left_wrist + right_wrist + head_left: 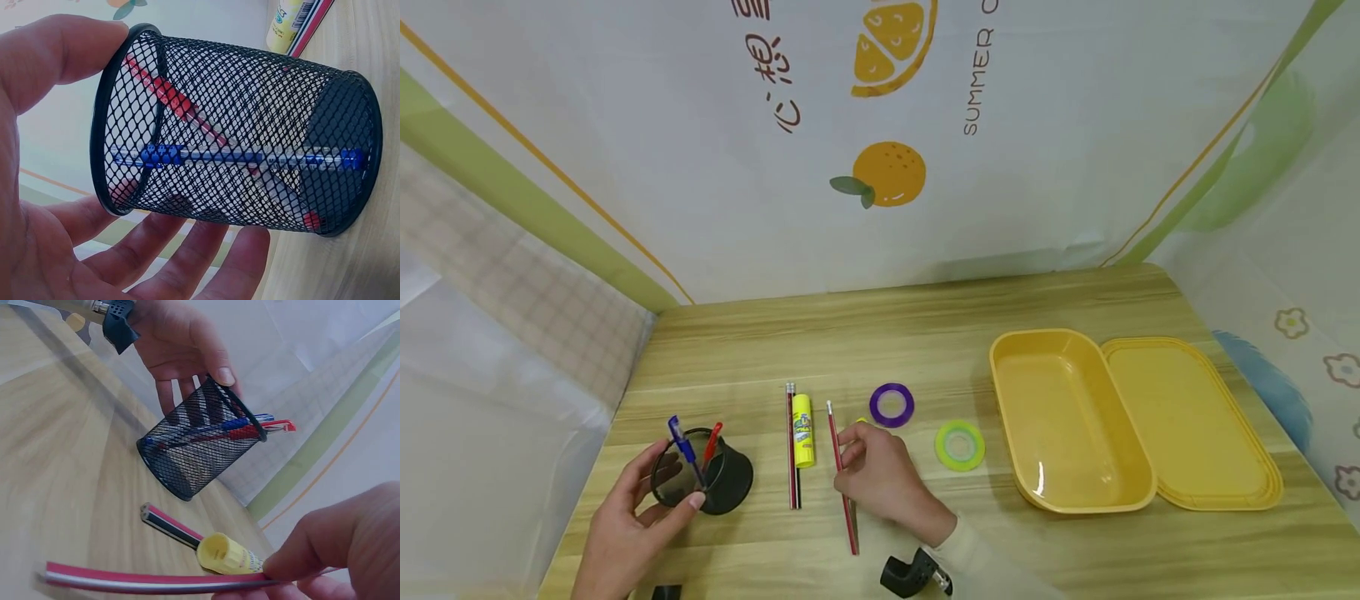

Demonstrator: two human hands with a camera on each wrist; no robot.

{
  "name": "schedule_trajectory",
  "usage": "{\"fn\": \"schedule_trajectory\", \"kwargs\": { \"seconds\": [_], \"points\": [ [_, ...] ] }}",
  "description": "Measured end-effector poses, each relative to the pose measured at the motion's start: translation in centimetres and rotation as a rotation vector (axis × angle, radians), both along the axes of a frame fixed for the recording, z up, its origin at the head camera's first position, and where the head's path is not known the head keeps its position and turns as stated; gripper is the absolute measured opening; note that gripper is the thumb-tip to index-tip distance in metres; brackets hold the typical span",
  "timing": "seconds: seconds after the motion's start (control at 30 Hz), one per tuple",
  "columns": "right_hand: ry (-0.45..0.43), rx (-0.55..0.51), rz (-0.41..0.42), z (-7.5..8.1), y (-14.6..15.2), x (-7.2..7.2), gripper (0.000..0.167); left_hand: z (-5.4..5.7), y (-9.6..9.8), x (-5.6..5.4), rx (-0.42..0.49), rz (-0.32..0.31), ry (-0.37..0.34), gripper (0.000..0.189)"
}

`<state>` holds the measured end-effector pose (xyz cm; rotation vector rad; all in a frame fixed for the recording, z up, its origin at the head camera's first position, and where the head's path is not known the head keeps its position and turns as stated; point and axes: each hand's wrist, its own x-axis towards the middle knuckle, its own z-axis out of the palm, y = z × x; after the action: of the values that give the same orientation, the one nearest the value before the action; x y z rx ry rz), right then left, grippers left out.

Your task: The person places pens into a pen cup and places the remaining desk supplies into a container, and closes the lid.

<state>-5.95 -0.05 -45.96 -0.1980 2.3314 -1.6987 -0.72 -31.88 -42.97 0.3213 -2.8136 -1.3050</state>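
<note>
My left hand (632, 517) grips a black mesh pen cup (250, 119) near its rim, thumb on one side and fingers round the other. Inside the cup lean a blue pen (683, 446) and a red pen (712, 442). Between thumb and fingers, my right hand (886, 475) pinches a red striped pencil (150, 582). To the left of that pencil, a yellow glue stick (803, 429) lies on the table beside several striped pencils (792, 479). A small yellow thing (862, 421) is mostly hidden behind the right hand.
A purple tape roll (876, 406) and a green tape roll (940, 445) lie right of the pencils. Farther right stands a yellow plastic box (1075, 417), with its yellow lid (1195, 425) flat next to it. A white printed curtain (760, 225) borders the wooden table (925, 325).
</note>
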Motion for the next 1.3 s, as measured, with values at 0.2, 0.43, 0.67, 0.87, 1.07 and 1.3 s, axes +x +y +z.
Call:
{"fn": "schedule_trajectory", "kwargs": {
  "seconds": [0.2,0.43,0.67,0.87,1.07,1.3],
  "points": [
    [0.014,-0.039,0.000,0.4,0.3,-0.4,0.030,0.0,0.0,0.0,-0.001,0.001,0.000,0.088],
    [-0.021,-0.118,0.027,0.7,0.3,-0.6,0.025,0.0,-0.1,0.1,-0.005,0.002,-0.007,0.088],
    [-0.037,-0.182,0.028,1.1,0.4,-0.5,0.024,-0.1,0.0,0.3,-0.012,0.001,0.002,0.087],
    [-0.012,-0.192,0.015,1.5,0.7,-1.0,0.022,0.1,0.0,0.3,-0.011,-0.003,-0.001,0.088],
    [-0.013,-0.215,0.016,1.9,0.8,-1.3,0.018,0.0,0.2,0.4,0.004,0.015,0.016,0.087],
    [0.001,-0.249,0.017,2.2,0.5,-1.7,0.016,0.0,0.4,0.6,0.034,0.064,-0.004,0.085]
  ]
}}
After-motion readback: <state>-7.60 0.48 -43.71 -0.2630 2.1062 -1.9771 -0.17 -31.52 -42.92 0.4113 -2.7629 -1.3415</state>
